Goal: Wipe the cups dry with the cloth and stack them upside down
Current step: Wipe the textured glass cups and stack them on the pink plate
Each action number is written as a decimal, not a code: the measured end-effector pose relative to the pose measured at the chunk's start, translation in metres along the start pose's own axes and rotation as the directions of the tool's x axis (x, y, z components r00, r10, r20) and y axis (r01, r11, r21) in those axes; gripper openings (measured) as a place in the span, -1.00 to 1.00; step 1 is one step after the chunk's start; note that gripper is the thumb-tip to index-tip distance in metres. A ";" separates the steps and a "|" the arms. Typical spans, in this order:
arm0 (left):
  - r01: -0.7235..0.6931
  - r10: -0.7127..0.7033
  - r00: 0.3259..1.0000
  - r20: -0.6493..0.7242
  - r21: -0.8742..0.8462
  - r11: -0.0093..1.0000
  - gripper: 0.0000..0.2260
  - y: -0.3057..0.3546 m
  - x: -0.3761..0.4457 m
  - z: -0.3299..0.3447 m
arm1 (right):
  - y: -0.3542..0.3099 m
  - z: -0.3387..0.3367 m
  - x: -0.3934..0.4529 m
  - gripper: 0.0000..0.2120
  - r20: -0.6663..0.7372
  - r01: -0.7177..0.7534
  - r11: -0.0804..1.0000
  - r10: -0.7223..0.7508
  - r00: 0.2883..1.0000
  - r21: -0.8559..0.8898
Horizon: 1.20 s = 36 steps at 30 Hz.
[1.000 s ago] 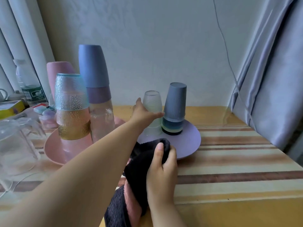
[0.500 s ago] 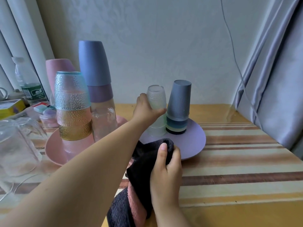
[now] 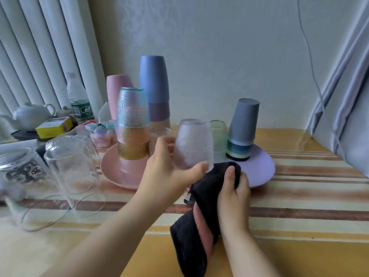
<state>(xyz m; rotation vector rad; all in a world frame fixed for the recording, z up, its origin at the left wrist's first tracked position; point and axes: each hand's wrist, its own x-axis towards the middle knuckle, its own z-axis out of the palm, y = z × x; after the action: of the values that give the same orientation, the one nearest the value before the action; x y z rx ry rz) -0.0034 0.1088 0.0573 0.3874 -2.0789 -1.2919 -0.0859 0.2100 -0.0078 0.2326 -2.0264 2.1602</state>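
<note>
While gripped upside down at frame centre: frosted glass cup [image 3: 192, 144], left hand [image 3: 167, 172] curled round its lower rim, thumb in front, fingers behind. Just right of centre: dark cloth [image 3: 201, 206] with pink lining, clamped in right hand [image 3: 232, 193], fingers closed over the top fold, thumb up. Behind, on lilac plate [image 3: 263, 170]: inverted grey cup stack [image 3: 242, 130] and pale green cup [image 3: 218, 136], possibly stacked on another. Left of centre, on pink plate [image 3: 113, 172]: tall inverted glass stack [image 3: 133, 124]. Lower left: two clear glasses [image 3: 71, 162], upside down on striped table [image 3: 299, 226].
</note>
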 end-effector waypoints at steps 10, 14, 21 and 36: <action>0.098 -0.098 0.994 -0.050 -0.012 0.995 -0.46 -0.056 -0.037 -0.025 | -0.014 0.008 -0.019 -0.77 0.276 -0.115 0.990 0.089 0.957 0.078; 0.077 -0.077 0.997 -0.024 0.001 0.997 -0.38 -0.063 -0.037 -0.027 | -0.016 0.014 -0.032 -0.32 0.461 -0.154 0.979 0.076 0.884 0.133; 0.011 0.035 0.975 0.220 -0.203 0.979 -0.63 -0.056 -0.040 -0.024 | -0.024 0.015 -0.042 -0.45 0.527 0.060 0.994 -0.099 0.844 0.091; 0.389 -0.257 0.921 0.292 -0.684 0.617 -0.31 -0.067 -0.030 -0.022 | -0.027 0.013 -0.052 -0.27 0.670 -0.270 0.952 0.107 0.734 0.144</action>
<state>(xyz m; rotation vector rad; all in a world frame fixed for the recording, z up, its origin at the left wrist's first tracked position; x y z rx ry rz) 0.0280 0.0792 -0.0059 0.2941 -1.4405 -2.3208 -0.0288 0.1981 0.0073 0.9960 -2.1748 2.7310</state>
